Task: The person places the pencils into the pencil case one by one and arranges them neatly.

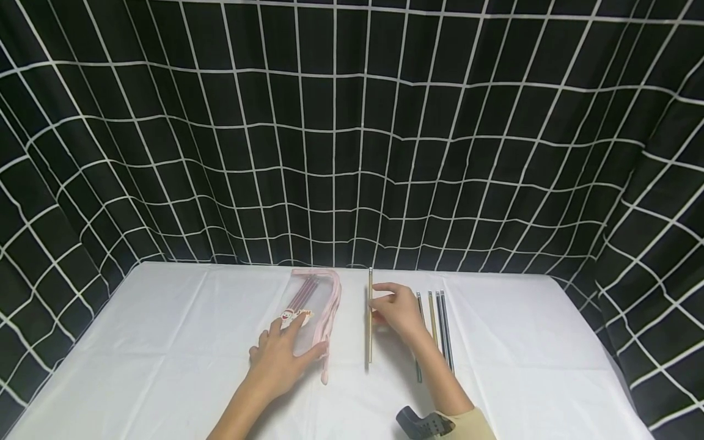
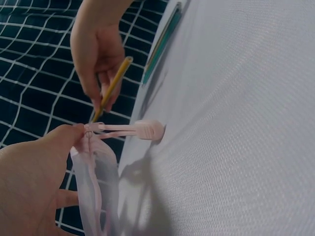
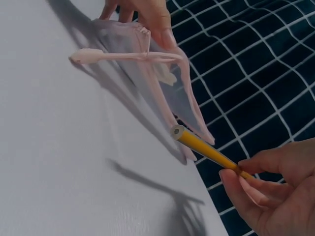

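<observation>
Left hand, lower left of centre in head view, gripping pink-trimmed clear pouch between thumb and fingers! Reddish pencils inside. Right hand, lower right of centre, pinches yellow pencil, near pouch. Further right, more pencils side by side, forearm crossing above, white cloth underneath.

We saw the pouch on the tablecloth, left of the middle, with several pencils inside its far part. The left hand rested on its near part. To its right, the right hand held one pencil between the pouch and the loose pencils lying side by side farther right. Behind the table, we had the curtain.
</observation>
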`<state>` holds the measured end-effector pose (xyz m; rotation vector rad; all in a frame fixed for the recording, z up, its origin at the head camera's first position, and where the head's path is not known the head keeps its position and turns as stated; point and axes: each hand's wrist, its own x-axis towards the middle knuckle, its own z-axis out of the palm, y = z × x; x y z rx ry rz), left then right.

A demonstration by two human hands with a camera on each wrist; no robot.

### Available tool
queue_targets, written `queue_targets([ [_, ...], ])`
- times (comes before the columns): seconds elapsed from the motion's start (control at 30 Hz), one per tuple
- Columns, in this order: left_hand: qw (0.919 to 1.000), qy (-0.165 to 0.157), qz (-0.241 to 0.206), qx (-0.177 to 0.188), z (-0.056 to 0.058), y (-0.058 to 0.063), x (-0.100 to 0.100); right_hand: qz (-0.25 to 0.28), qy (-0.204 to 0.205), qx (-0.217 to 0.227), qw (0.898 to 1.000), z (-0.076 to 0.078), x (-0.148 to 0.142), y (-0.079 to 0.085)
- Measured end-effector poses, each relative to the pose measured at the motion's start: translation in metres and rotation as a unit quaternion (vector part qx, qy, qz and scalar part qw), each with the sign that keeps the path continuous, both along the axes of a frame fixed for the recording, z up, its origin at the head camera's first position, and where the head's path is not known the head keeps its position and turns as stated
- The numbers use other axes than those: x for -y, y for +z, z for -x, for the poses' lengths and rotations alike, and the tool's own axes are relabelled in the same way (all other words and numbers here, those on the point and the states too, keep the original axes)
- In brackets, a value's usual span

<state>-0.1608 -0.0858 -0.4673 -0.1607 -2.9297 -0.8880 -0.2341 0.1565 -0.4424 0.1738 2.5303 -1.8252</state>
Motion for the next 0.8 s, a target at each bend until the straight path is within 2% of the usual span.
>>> queue_targets([
  [0.4, 1.0, 0.003, -0.005, 0.0, -0.001, 0.001, 0.0, 0.05, -0.007, 0.006, 0.999, 0.01, 0.013, 0.002],
  [0.8, 1.0, 0.002, -0.005, 0.0, 0.0, 0.001, 0.0, 0.067, -0.007, -0.004, 0.998, 0.017, 0.025, 0.003],
])
